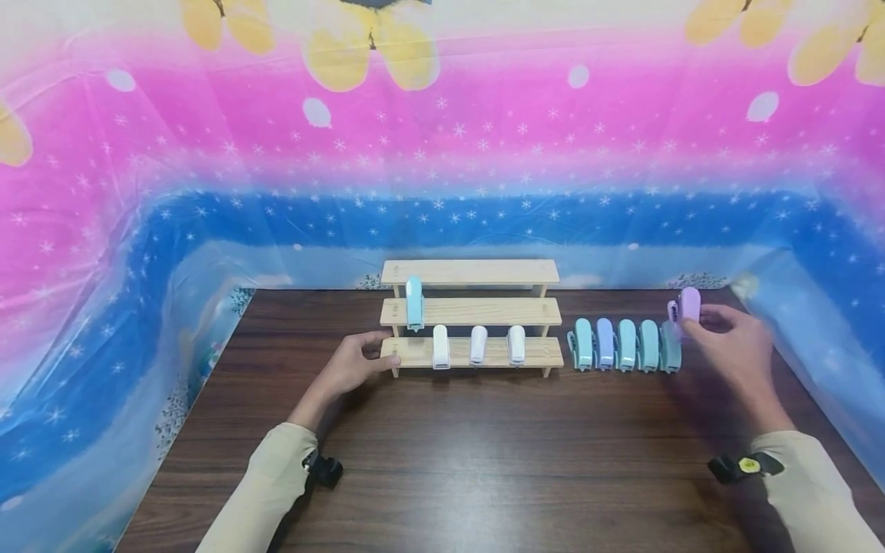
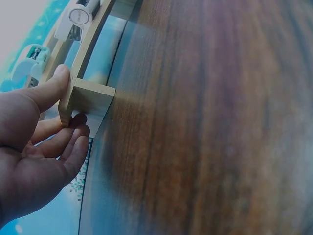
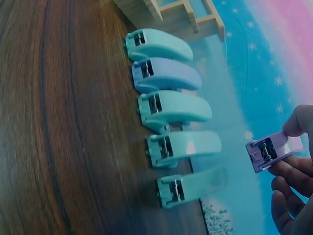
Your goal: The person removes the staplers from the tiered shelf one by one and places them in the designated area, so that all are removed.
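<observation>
My right hand [image 1: 740,346] pinches a small purple stapler [image 1: 690,303] between thumb and fingers, lifted at the right end of a row of staplers. In the right wrist view that purple stapler [image 3: 274,149] is apart from the others. The row has a periwinkle stapler [image 1: 604,344] among several teal staplers [image 1: 626,346]. My left hand [image 1: 353,362] grips the left end of a three-tier wooden stand [image 1: 408,353], thumb on top and fingers below the bottom board. Three white staplers [image 1: 478,346] stand on that board. One light-blue stapler [image 1: 414,303] stands on the middle board's left.
The brown wood-grain table [image 1: 456,461] ends at the back against a pink and blue patterned cloth [image 1: 484,138], which also hangs at both sides. The stand's top board [image 1: 470,270] is nearest the cloth.
</observation>
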The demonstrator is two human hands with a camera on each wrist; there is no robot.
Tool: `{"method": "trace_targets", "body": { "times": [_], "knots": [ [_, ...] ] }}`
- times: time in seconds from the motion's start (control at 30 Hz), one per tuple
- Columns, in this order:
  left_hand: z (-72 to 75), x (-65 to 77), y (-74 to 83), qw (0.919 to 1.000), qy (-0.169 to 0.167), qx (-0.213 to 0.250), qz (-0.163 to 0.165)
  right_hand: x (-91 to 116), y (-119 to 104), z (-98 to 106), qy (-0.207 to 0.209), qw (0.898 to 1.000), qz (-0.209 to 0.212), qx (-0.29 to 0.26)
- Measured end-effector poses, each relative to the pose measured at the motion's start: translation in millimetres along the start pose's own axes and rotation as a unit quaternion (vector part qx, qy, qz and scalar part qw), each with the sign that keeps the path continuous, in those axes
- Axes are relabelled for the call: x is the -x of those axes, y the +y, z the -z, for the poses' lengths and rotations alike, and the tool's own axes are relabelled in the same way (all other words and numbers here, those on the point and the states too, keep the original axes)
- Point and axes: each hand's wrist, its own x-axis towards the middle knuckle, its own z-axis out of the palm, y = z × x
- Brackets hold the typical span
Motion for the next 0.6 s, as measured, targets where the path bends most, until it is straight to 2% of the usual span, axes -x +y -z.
{"method": "trace_targets", "body": {
  "times": [0.27,0.6],
  "knots": [
    [0.0,0.0,-0.4,1.0000,-0.003,0.008,-0.004,-2.3,15.5,6.1,0.005,1.000,-0.011,-0.002],
    [0.3,0.4,0.7,1.0000,-0.001,0.005,0.004,-4.7,35.0,8.1,-0.033,0.998,-0.045,-0.025]
  ]
}}
